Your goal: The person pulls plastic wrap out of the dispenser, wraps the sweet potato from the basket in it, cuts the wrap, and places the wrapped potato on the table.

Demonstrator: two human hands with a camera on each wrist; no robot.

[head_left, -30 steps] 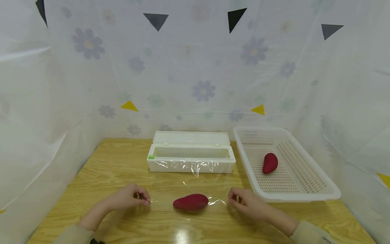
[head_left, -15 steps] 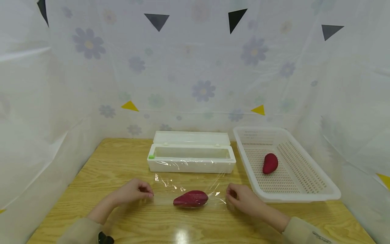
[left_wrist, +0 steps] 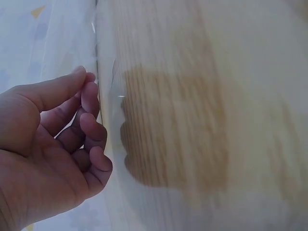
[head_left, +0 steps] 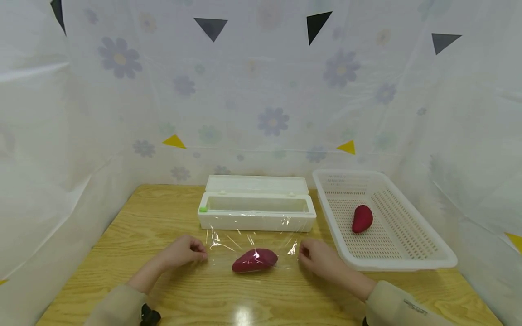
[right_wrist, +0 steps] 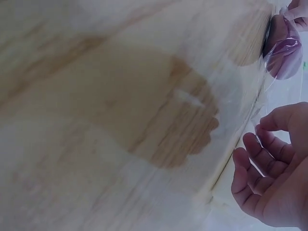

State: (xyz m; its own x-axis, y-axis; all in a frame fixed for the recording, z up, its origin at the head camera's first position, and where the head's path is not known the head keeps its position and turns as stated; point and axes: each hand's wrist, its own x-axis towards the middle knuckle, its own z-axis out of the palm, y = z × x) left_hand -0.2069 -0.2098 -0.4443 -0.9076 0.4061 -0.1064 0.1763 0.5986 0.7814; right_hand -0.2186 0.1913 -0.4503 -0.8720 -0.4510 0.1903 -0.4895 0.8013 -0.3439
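A sheet of clear cling film stretches from the white wrap box toward me. Beneath or within it lies a dark red, tapered, mango-shaped thing, with film glints across its surface. My left hand pinches the film's left near corner between thumb and forefinger; the left wrist view shows the other fingers loosely curled. At the opposite corner, my right hand pinches the film in the same way. In the right wrist view, the film-covered red thing appears beyond my right hand.
The wrap box's lid stands open at the back, with a green slider at the left of its front edge. To the right, a white perforated basket holds another dark red piece. A flowered curtain encloses the wooden table.
Both hands have moved forward toward the box and slightly inward, still pinching the film. The red thing has shifted slightly away from me with it, and the film now shows more slack and folds.
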